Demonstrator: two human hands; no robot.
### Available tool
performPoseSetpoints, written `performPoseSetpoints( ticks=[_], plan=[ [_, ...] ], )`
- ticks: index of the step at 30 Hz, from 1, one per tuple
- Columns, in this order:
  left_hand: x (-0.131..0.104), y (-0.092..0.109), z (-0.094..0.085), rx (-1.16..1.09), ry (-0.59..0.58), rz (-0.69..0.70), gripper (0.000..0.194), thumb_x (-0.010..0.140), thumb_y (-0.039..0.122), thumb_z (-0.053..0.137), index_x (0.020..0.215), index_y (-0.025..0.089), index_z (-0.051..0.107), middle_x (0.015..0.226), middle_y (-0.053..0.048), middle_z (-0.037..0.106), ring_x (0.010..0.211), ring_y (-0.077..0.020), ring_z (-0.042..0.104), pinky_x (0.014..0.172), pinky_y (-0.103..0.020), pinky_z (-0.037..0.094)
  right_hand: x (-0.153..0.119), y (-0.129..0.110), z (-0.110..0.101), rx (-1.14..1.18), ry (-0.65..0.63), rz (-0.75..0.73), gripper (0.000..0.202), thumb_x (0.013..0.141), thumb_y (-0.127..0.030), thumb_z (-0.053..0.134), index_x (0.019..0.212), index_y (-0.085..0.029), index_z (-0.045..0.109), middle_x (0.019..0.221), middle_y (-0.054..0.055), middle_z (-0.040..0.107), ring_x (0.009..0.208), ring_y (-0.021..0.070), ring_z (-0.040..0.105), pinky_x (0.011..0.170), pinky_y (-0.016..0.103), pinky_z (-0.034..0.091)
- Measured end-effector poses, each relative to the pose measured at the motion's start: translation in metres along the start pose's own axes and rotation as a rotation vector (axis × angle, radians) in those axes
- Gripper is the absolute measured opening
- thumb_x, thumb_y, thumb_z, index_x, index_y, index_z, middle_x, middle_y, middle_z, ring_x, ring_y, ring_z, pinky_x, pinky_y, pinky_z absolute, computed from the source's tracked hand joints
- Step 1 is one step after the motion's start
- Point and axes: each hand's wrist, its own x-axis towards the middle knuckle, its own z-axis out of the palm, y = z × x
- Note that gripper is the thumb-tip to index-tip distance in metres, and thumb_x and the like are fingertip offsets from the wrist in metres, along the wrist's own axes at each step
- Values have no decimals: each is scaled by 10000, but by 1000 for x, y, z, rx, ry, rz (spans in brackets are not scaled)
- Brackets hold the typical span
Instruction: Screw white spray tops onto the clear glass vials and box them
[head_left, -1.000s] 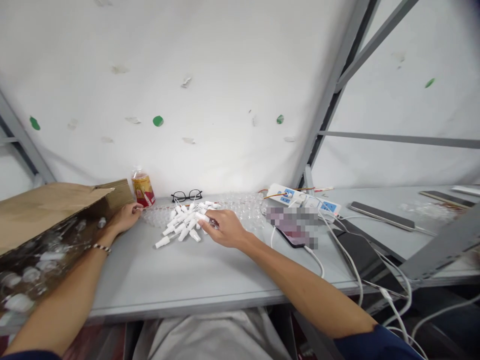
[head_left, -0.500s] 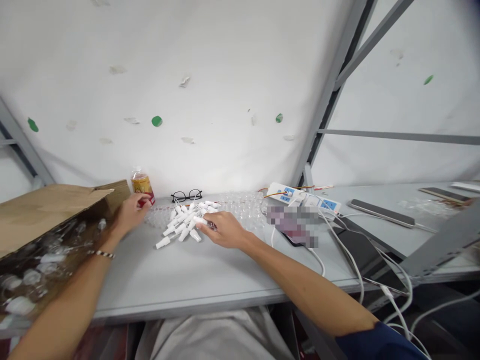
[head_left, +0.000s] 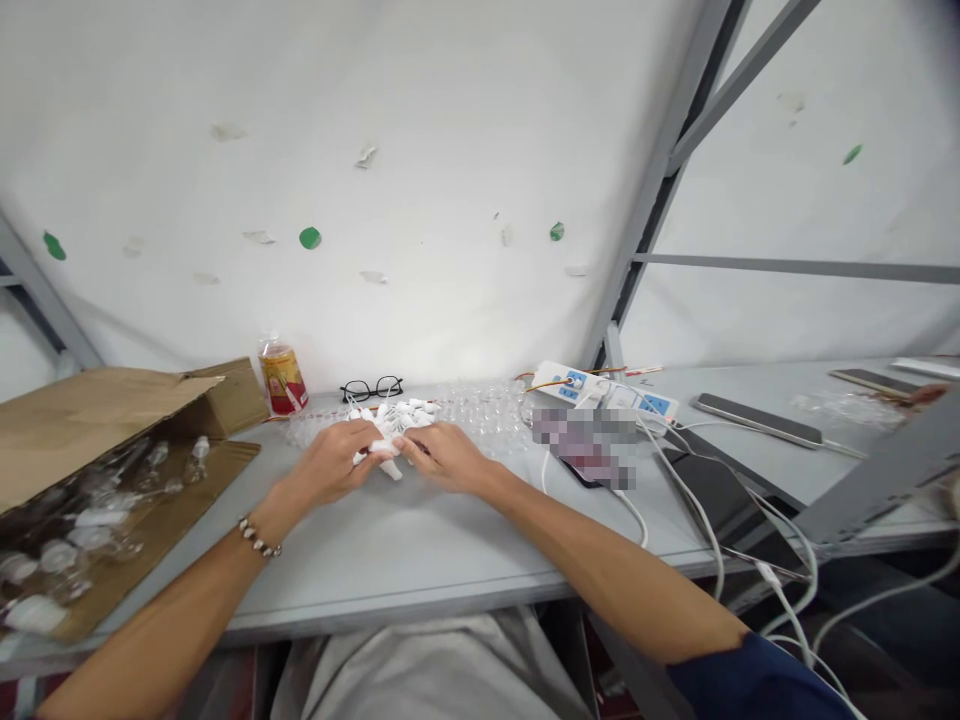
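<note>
A heap of white spray pump heads [head_left: 412, 410] with thin tubes lies on the grey table in front of me. My left hand [head_left: 334, 462] has come to the near side of the heap, its thumb and fingers closed on a white pump head. From the other side my right hand [head_left: 448, 458] pinches a white pump head too, its thumb close to my left thumb. My fingers cover much of these pieces, so I cannot tell where one ends and another begins. Behind the heap, many small clear bottles [head_left: 480, 410] stand close together.
At left an open cardboard box [head_left: 97, 410] holds clear bottles with white tops. A red-and-yellow labelled jar [head_left: 283, 378] and black glasses [head_left: 372, 389] are by the wall. On the right are a power strip [head_left: 600, 392], a phone [head_left: 589, 470], a dark tablet [head_left: 724, 510] and white cables.
My left hand has moved right, from beside the jar and box to the heap, and closed on a pump head. The right hand has stayed nearly in place.
</note>
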Motion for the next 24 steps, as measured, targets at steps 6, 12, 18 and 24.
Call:
performPoseSetpoints(
  ticks=[6, 12, 18, 24],
  plan=[
    [0, -20, -7, 99, 312, -400, 470, 967, 464, 260, 852, 164, 603, 736, -51, 616, 679, -180, 559, 637, -283, 421, -2, 1, -14, 125, 350, 64, 274, 964, -368, 339, 851, -200, 525, 624, -31, 517, 543, 118, 427, 562, 237, 288],
    [2, -36, -1, 259, -94, -569, 390, 917, 447, 384, 1018, 209, 676, 953, -66, 676, 827, -220, 600, 715, -307, 435, -4, -1, -8, 131, 253, 54, 199, 940, -332, 380, 983, -210, 531, 696, -21, 585, 594, 131, 498, 601, 245, 325],
    [6, -35, 6, 284, -119, -603, 373, 900, 454, 425, 1029, 241, 701, 1044, -67, 682, 925, -247, 616, 773, -340, 449, -4, -4, -3, 97, 190, 28, 191, 938, -343, 396, 961, -220, 540, 838, 3, 624, 640, 133, 509, 638, 262, 346],
    [6, -33, 5, 241, -127, -622, 352, 894, 420, 440, 1143, 277, 642, 1059, -28, 699, 889, -222, 634, 736, -331, 449, -4, -4, -8, 53, 189, 56, 119, 858, -323, 494, 839, -205, 500, 852, 4, 599, 636, 136, 478, 614, 271, 336]
  ],
)
